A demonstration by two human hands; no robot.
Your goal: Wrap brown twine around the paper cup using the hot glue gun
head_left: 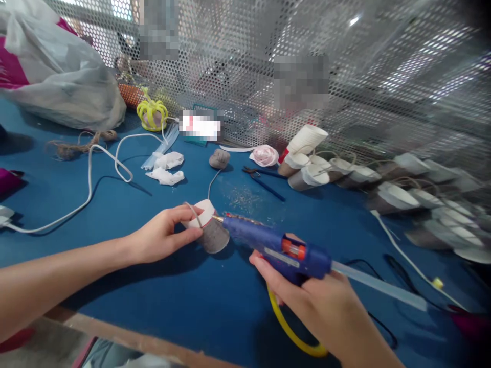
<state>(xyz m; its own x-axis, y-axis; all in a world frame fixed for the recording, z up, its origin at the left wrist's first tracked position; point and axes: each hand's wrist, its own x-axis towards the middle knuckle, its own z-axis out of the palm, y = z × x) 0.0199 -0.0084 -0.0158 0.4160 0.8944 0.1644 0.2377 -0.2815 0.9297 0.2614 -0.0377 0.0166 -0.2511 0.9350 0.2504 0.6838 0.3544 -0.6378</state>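
My left hand [169, 235] grips a small cup [215, 238] by its white rim, thumb and fingers closed on it. Grey-brown material wraps the cup's side, and a thin cord loops over the white part. In my right hand [314, 301] is a blue glue gun [264, 237] with a clear glue stick [383, 286] sticking out of its back. The gun's metal nozzle meets the cup near the edge between white rim and grey wrap. Beyond the cup, a grey yarn ball [219, 159] trails a strand toward it.
Several wrapped cups [310, 176] stand at the right. Blue-handled pliers [264, 183], a pale pink rosette [264, 155] and white scraps [165, 176] lie behind. A white cable [90, 179] crosses the left side near a plastic bag [72, 76]. Perforated metal mesh [245, 66] borders the blue table [172, 306].
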